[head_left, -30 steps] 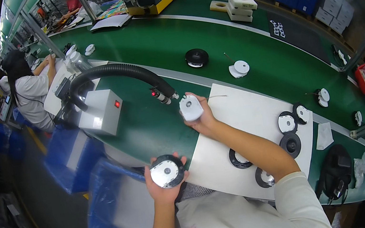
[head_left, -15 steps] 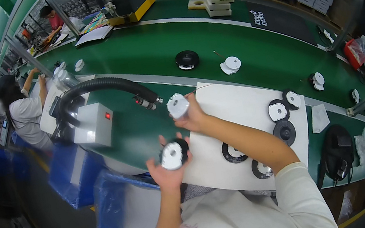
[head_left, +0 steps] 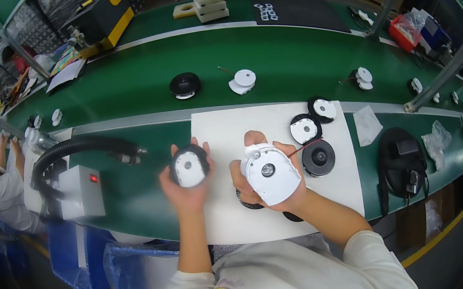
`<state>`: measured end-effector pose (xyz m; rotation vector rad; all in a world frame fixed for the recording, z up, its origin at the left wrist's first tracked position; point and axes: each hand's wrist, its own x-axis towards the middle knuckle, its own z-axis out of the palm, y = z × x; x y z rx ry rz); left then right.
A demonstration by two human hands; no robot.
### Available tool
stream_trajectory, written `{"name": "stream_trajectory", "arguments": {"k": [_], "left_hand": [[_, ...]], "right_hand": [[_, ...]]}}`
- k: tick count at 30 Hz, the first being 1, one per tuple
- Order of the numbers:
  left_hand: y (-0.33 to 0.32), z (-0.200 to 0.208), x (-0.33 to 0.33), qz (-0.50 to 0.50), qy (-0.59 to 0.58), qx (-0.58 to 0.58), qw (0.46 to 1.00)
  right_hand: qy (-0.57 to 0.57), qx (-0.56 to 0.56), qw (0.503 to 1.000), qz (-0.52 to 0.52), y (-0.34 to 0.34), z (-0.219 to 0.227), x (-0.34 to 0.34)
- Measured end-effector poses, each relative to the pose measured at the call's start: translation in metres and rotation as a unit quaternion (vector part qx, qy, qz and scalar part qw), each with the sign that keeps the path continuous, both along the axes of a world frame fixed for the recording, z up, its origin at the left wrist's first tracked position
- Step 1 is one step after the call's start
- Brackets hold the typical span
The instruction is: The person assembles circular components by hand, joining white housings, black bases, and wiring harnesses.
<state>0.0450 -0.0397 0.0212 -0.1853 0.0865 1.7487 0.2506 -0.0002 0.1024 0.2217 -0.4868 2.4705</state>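
My left hand (head_left: pixel 182 197) is closed round a black round part with a white face (head_left: pixel 189 167), above the left edge of the white sheet (head_left: pixel 214 135). In my right hand (head_left: pixel 296 195) is a white plastic housing (head_left: pixel 272 175), flat face up, with a dark hole near its middle and a thin red wire trailing to the right. The two parts are held apart. Beyond my right hand lie a black-rimmed white disc (head_left: pixel 305 129), another such disc (head_left: pixel 322 109) and a black ribbed disc (head_left: pixel 318 158). More black parts are mostly hidden under my right hand.
A black hose (head_left: pixel 81 145) arches over a white box (head_left: pixel 81 191) with a red switch. Across the green belt (head_left: pixel 127 70) stand a black round part (head_left: pixel 184 85) and several white housings (head_left: pixel 243 80). A black backpack (head_left: pixel 401 162) rests at right. Another person (head_left: pixel 3 189) works at left.
My right hand has come away from the hose nozzle, back over the sheet, turning the white housing face up. My left hand still holds the black part. The view has swung right.
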Motion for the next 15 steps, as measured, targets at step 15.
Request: {"name": "stream_trajectory", "arguments": {"k": [15], "left_hand": [[-0.034, 0.072, 0.113, 0.078, 0.463, 0.054, 0.881]], "right_hand": [[-0.393, 0.615, 0.498, -0.469, -0.01, 0.005, 0.029]]}}
